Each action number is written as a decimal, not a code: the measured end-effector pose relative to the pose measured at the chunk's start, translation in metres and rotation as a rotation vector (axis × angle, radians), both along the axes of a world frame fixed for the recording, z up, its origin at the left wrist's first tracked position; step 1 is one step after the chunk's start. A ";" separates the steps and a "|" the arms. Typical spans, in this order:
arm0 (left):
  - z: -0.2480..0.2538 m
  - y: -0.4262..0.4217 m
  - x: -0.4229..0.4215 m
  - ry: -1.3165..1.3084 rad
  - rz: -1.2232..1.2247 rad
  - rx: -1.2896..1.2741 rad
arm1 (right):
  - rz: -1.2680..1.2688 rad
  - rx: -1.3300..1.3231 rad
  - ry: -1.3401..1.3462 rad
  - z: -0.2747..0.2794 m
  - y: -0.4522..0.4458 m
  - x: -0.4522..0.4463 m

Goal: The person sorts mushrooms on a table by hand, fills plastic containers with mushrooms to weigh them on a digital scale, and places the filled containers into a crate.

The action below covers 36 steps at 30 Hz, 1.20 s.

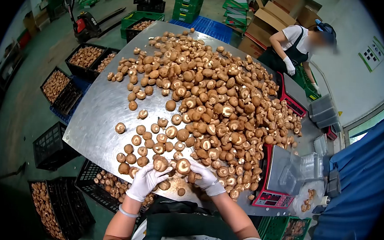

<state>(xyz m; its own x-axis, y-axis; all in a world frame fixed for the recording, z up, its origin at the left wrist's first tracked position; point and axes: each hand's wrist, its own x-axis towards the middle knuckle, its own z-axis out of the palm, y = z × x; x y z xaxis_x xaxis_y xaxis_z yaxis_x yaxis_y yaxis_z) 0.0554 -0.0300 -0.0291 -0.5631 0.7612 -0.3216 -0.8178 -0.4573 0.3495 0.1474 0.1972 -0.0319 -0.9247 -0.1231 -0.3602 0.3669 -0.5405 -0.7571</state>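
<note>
My left hand (146,181), in a white glove, has its fingers closed around a brown shiitake mushroom (160,163) at the table's near edge. My right hand (207,180), gloved too, grips another shiitake mushroom (183,166) that shows its pale gills and stem. A further mushroom (192,177) sits against the right fingers; whether they hold it I cannot tell. Loose mushrooms (158,148) lie just beyond both hands. A large heap of mushrooms (220,93) spreads over the metal table (96,110).
A red scale (275,199) stands right of my hands, beside clear plastic trays (312,166). Below the table's left edge is a black crate (87,177) with mushrooms. More crates (49,146) line the left floor. A co-worker (288,49) in white gloves stands at the far right.
</note>
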 end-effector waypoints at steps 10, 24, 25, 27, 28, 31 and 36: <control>0.015 -0.027 -0.012 0.145 0.334 -0.222 | 0.394 0.376 0.113 0.016 -0.046 0.012; 0.018 -0.037 -0.001 0.877 0.281 -0.923 | -0.920 0.729 0.079 0.114 0.119 0.077; 0.011 -0.044 0.000 0.993 0.292 -1.021 | -1.093 0.998 0.092 0.118 0.143 0.097; 0.008 -0.052 0.005 1.286 0.172 -1.229 | -1.183 1.360 -0.037 0.093 0.228 0.163; 0.001 -0.053 0.010 1.338 0.164 -1.249 | -1.154 1.508 -0.140 0.091 0.251 0.187; -0.014 -0.054 0.025 1.351 -0.004 -1.150 | -1.090 1.917 -0.254 0.066 0.292 0.235; -0.034 -0.036 0.045 1.729 -0.113 -1.181 | -0.836 2.149 -0.416 0.066 0.277 0.239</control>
<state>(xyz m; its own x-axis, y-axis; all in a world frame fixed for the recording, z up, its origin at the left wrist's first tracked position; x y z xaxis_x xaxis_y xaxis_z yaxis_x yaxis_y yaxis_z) 0.1000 -0.0662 -0.0633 -0.7250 0.6791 0.1147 0.5841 0.5181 0.6248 0.3867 0.4737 0.0338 -0.4267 0.7693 0.4754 0.7961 0.5690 -0.2062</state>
